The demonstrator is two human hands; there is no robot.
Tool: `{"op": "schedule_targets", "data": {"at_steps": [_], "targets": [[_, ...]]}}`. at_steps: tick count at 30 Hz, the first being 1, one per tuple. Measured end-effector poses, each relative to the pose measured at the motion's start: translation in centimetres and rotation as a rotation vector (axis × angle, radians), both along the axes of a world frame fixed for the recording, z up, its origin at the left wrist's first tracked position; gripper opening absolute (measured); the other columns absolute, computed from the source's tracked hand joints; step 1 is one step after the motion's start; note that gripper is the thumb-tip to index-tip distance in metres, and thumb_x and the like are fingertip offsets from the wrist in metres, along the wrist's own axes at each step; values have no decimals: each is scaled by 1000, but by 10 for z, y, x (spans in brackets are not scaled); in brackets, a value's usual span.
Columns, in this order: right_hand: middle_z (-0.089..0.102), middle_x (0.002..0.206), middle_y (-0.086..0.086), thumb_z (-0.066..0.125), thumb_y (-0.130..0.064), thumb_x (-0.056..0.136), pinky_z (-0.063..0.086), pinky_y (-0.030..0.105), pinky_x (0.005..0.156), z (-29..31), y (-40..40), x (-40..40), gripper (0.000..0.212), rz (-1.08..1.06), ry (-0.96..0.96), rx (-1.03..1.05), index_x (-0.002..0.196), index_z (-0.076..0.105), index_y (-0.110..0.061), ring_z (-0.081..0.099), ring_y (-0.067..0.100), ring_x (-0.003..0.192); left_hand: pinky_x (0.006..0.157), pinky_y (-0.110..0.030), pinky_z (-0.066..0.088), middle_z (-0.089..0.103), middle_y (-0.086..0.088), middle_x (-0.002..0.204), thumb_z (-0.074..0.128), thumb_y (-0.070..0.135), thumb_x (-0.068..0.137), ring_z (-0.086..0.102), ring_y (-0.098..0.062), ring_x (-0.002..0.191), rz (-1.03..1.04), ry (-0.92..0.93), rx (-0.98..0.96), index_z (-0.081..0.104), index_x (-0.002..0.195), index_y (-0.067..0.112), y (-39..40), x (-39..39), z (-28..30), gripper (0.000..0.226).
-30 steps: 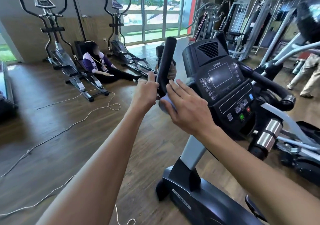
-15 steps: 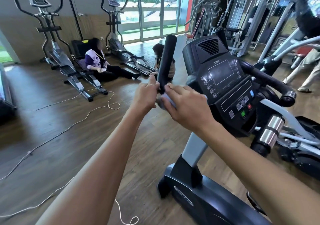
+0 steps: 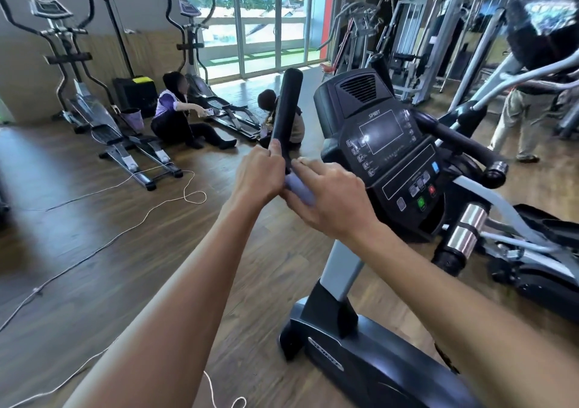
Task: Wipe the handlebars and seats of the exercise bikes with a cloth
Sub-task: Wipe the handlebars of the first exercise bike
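A black exercise machine with a console [image 3: 385, 144] stands in front of me. Its left handlebar [image 3: 286, 109] is a black padded bar rising upright. My left hand [image 3: 257, 175] grips the lower part of that bar from the left. My right hand [image 3: 332, 200] holds a pale lavender cloth [image 3: 297, 189] against the bar from the right, just below my left hand's fingers, and most of the cloth is hidden under my fingers. The right handlebar [image 3: 460, 141] slopes away behind the console. No seat is in view.
Two people sit on the wooden floor [image 3: 78, 251] behind the bar, near two elliptical trainers [image 3: 103, 119]. White cables [image 3: 150, 210] trail across the floor at left. A person [image 3: 523, 116] walks at the far right among weight machines. The machine's base [image 3: 360, 354] lies at my lower right.
My right hand's fingers have come down from spread to folded over the cloth on the bar. My left hand keeps its grip. The view has shifted slightly.
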State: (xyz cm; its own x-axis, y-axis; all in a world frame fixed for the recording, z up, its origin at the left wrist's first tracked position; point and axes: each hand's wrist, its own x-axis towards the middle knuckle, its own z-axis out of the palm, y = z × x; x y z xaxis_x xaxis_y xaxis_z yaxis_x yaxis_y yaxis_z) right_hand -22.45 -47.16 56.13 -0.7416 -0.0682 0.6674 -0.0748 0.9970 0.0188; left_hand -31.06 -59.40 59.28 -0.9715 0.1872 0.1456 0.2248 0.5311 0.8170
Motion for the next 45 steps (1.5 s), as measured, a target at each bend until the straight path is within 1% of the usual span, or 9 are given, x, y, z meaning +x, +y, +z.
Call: {"op": "schedule_targets", "data": {"at_steps": [5,10,13,21,26,33,39,42,45], "targets": [[70,129,-2,53,-55,91,61,40,62,-32,28,87,55,-18,8,50,127,70,-17,71,28,87,93,-37,37,60,-16,123,24,39,111,53,-35,112,-50,41,-79,62,107,4,2,16,1,52],[70,125,-6,58,-51,95,59,39,67,-43,62,151,47,-26,19,158,127,70,-19,69,24,85,112,-48,36,57,-20,143,38,42,105,49,-35,136,-124,496,-202,68,116,4,19,50,-30,49],[72,120,-6,60,-56,92,59,41,66,-38,51,136,48,-95,4,26,122,72,-20,69,25,84,114,-45,34,76,-4,107,28,45,103,63,-20,118,-335,633,-205,68,76,15,39,69,-47,57],[73,120,1,66,-44,97,58,42,82,-44,94,177,37,100,84,304,117,75,-14,71,28,90,118,-32,22,76,-8,78,11,54,102,69,-25,96,-383,597,-313,73,71,2,69,77,-54,86],[77,109,-4,73,-36,90,57,43,89,-57,94,168,25,-5,250,-28,104,81,-17,74,21,98,111,-12,14,75,-10,76,13,59,100,68,-24,91,-439,502,-217,71,73,-5,62,71,-53,91],[77,108,-4,68,-48,94,56,40,91,-57,101,168,34,34,159,-6,104,80,-18,73,21,97,111,-27,25,74,-11,74,22,47,109,65,-28,90,-338,521,-201,72,72,-4,70,93,-46,80],[66,74,1,63,-49,90,55,42,75,2,145,170,30,-535,387,-824,83,69,-21,61,21,73,108,-42,40,73,-19,79,30,43,110,63,-35,92,-383,429,-166,70,80,-11,58,98,-36,73],[60,67,-5,62,-49,91,48,34,64,18,145,173,33,-461,480,-721,78,66,-19,55,17,65,108,-40,39,70,-16,70,29,44,110,63,-33,87,-344,425,-173,71,80,-8,63,101,-34,74],[72,95,1,57,-54,88,52,35,79,-24,112,171,43,-324,173,-436,100,75,-17,65,23,90,116,-32,25,70,-12,68,27,42,111,61,-31,92,-304,471,-249,74,78,-4,71,105,-36,74]]}}
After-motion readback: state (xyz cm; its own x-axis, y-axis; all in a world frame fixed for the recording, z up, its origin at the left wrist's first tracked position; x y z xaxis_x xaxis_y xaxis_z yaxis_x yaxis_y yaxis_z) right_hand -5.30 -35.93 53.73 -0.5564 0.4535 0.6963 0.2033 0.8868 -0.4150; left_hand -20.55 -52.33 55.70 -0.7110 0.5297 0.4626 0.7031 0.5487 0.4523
